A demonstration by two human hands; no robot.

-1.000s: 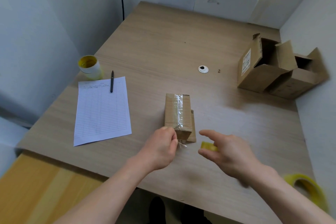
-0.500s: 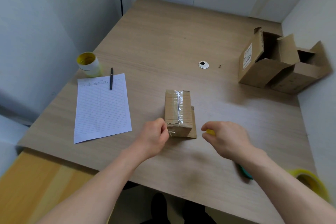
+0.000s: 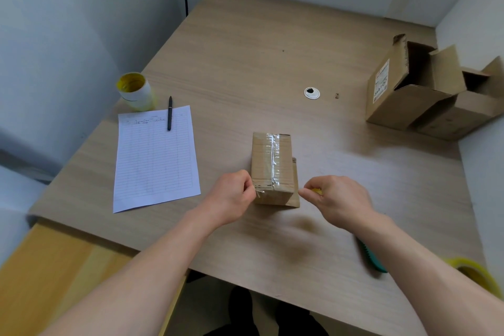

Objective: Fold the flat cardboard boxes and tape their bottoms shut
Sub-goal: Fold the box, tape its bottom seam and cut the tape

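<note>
At the box's (image 3: 272, 166) near edge, left hand (image 3: 231, 196) pinches tape (image 3: 261, 193)

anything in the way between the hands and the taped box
Nothing visible. The left hand pinches the tape end at the box near edge; the right hand, holding a small yellow thing, is beside its near right corner.

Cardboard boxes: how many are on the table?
3. A taped box stands at the front, between left hand and right hand. Two open boxes lie at the right: the labelled box and the far box by the wall. None looks hidden.
</note>
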